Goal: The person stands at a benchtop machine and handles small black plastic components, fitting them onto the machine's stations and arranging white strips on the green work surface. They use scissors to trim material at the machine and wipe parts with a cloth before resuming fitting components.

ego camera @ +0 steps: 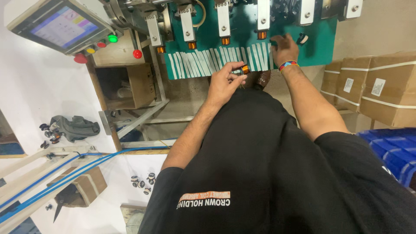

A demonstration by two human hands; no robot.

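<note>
The left hand (223, 82) sits about dead centre of the view and pinches a small copper-wound coil (245, 69) between thumb and fingertips, the coil poking out at the hand's 2 o'clock, right at the lower edge of the green panel (323, 43). The right hand (284, 47) is up at 1 o'clock from the left one, fingers spread and pressed flat against that panel just beside a little black part (302, 39); it looks open, though I can't tell whether anything is tucked under the fingers. There's a beaded wristband (288, 65) on that wrist. Above both hands, at 12 o'clock, a row of white spindle blocks (223, 19) runs across the machine, several with orange coils on their tips (225, 41), and a fringe of white strips (216, 60) hangs along the panel's lower edge. Off at 10 o'clock there's a tilted touchscreen (63, 26) with green, yellow and red buttons (102, 43) under it. Cardboard boxes (381, 86) are stacked at 3 o'clock, blue bins (394, 147) below them at 4. Down at 7 o'clock a few loose bobbins (143, 181) lie on the white tabletop (34, 86), with blue hoses (65, 171) running across nearby.
</note>
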